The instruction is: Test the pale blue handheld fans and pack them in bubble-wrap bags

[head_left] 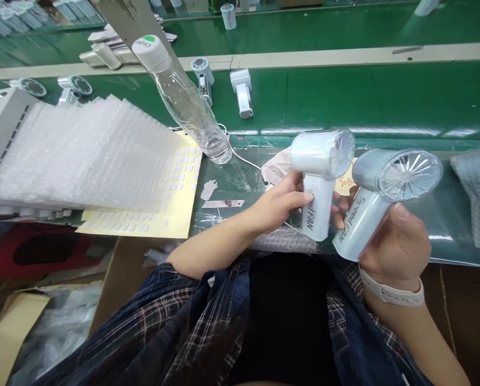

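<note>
My left hand (290, 201) is closed around the handle of a pale blue handheld fan (317, 206), its thumb on the printed side. In my right hand (400, 246), with a light strap on the wrist, is a second pale fan (362, 225) marked "Speed FAN", tilted to the right. Both fan heads look wrapped in clear film and point up and to the right. The two fans are side by side, a small gap between their handles. Behind them a yellow paper with red marks (345, 182) shows in part.
A clear bottle (187, 107) stands left of centre beside a bubble-wrap stack (82, 155) and yellow sticker sheets (175, 214). More fans (243, 92) sit on the green belt (328, 96). Bubble-wrapped items (479, 193) lie at the right edge. An open carton (14, 332) is lower left.
</note>
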A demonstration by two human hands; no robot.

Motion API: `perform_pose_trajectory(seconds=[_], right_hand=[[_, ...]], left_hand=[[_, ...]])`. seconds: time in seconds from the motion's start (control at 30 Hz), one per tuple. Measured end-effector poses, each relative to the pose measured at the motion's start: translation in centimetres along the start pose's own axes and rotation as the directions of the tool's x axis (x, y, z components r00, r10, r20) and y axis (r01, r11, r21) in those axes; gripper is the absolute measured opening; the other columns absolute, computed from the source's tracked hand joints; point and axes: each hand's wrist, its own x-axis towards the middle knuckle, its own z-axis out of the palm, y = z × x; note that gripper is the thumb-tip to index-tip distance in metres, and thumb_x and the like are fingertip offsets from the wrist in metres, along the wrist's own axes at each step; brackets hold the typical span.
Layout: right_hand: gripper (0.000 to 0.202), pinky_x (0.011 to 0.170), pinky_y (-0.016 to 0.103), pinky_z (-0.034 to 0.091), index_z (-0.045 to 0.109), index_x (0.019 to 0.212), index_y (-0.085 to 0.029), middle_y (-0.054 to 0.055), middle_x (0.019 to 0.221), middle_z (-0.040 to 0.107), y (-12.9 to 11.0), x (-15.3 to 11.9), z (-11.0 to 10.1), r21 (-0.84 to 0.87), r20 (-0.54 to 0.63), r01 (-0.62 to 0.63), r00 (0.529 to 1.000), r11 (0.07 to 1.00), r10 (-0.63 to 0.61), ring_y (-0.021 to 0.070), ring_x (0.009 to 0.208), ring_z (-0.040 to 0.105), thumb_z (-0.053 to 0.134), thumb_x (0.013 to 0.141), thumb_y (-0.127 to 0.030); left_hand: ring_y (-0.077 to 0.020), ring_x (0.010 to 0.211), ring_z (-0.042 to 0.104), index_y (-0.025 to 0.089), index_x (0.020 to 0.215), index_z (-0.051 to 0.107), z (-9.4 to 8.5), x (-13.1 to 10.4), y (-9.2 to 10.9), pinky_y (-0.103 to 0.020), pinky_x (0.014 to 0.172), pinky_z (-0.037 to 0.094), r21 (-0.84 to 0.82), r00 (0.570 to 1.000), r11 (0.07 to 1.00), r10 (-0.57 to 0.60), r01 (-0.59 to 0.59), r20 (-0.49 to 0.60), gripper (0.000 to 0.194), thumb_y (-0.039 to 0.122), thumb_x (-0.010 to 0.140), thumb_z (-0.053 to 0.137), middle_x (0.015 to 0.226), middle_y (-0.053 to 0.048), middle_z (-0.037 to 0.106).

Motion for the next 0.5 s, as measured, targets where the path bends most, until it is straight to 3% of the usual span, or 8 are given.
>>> perform_pose_trajectory(seconds=[0.1, 0.2, 0.33, 0.5], right_hand=[[0.042, 0.072, 0.040, 0.067, 0.078, 0.111, -0.023, 0.009, 0.099, 0.070, 0.0, 0.1, -0.4, -0.004, -0.042, 0.052, 0.998, 0.999, -0.052, 0.0246, 0.091, 0.070, 0.087, 0.081, -0.051], [0.039, 0.079, 0.045, 0.069, 0.076, 0.124, -0.026, 0.011, 0.112, 0.074, 0.4, 0.3, -0.9, 0.002, -0.065, 0.098, 0.993, 0.995, -0.098, 0.0281, 0.099, 0.074, 0.079, 0.090, -0.045], [0.020, 0.087, 0.038, 0.068, 0.078, 0.113, -0.023, 0.012, 0.104, 0.076, 1.1, 0.8, -1.3, -0.048, -0.097, 0.169, 0.980, 0.984, -0.173, 0.0244, 0.106, 0.074, 0.066, 0.099, -0.032], [0.022, 0.087, 0.034, 0.068, 0.076, 0.111, -0.016, 0.011, 0.102, 0.076, 2.0, 1.1, -1.8, -0.081, -0.153, 0.173, 0.971, 0.981, -0.184, 0.0208, 0.099, 0.075, 0.059, 0.103, -0.030]], left_hand=[[-0.0245, 0.114, 0.075, 0.019, 0.136, 0.044, -0.3, 0.2, -0.3, -0.034, 0.093, 0.060, 0.036, 1.000, 0.999, 0.024, -0.023, -0.016, 0.068, 0.043, 0.089, 0.088, 0.124, -0.014, 0.073], [-0.0202, 0.107, 0.076, 0.018, 0.123, 0.046, -0.7, 0.3, -0.2, -0.031, 0.093, 0.060, 0.052, 1.000, 0.999, 0.000, 0.000, -0.012, 0.070, 0.045, 0.082, 0.096, 0.116, -0.012, 0.074], [-0.0178, 0.098, 0.075, 0.017, 0.111, 0.045, -0.8, 0.2, 0.1, -0.032, 0.089, 0.061, 0.115, 0.996, 0.991, -0.066, 0.072, -0.062, 0.078, 0.055, 0.072, 0.100, 0.109, -0.009, 0.072], [-0.0160, 0.091, 0.072, 0.016, 0.109, 0.046, -0.9, 0.2, 0.2, -0.029, 0.082, 0.058, 0.175, 0.991, 0.980, -0.072, 0.092, -0.114, 0.086, 0.066, 0.065, 0.101, 0.101, -0.006, 0.067]])
